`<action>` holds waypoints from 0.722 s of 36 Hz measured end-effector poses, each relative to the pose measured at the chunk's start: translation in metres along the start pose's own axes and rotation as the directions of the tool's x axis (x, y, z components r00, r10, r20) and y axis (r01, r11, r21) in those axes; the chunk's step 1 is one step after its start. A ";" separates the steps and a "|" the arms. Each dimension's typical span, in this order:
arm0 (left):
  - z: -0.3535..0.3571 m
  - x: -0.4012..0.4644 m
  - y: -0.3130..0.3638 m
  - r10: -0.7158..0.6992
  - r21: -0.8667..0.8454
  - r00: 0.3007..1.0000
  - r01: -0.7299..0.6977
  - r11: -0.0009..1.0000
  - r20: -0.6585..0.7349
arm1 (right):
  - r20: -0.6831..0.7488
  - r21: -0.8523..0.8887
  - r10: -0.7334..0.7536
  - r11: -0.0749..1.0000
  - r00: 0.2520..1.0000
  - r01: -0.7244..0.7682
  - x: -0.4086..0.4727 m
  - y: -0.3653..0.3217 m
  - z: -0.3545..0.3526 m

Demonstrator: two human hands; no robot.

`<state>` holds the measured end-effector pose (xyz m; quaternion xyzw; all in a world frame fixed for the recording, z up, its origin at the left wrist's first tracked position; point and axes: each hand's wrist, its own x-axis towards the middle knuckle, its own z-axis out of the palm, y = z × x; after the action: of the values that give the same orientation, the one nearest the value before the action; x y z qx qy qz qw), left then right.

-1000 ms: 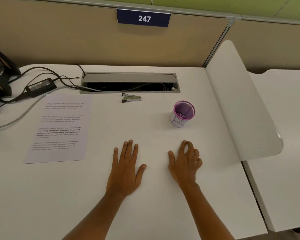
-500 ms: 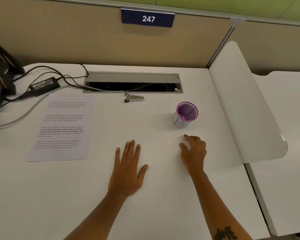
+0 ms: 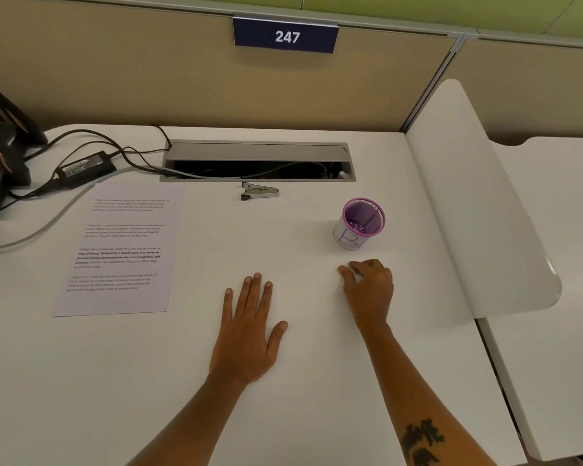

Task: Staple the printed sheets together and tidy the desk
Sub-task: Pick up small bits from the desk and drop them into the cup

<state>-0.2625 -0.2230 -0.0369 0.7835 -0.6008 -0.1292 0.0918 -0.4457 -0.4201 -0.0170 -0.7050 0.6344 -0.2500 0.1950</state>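
A white desk (image 3: 182, 381) seen from above by the person seated at it. The printed sheets (image 3: 122, 250) lie flat on the left part of the desk, a neat pale stack with four short blocks of text, one in bold. A small grey stapler (image 3: 260, 191) lies farther back near the middle, its jaws apart, just before an open cable tray (image 3: 258, 159). A purple mesh cup (image 3: 360, 223) stands at the right. The left hand (image 3: 248, 331) rests flat, fingers spread, holding nothing. The right hand (image 3: 371, 290) sits just before the cup, fingers loosely curled and empty. A black power adapter (image 3: 86, 166) and cables (image 3: 81, 142) crowd the far left corner.
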 end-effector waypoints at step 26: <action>0.001 0.001 0.000 -0.011 0.006 1.000 0.011 1.000 0.010 | 0.030 -0.186 0.011 0.982 0.999 -0.005 0.006 -0.015 0.010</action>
<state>-0.2624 -0.2241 -0.0382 0.7865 -0.5972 -0.1318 0.0858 -0.4272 -0.4247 -0.0156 -0.7212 0.6548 -0.1780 0.1389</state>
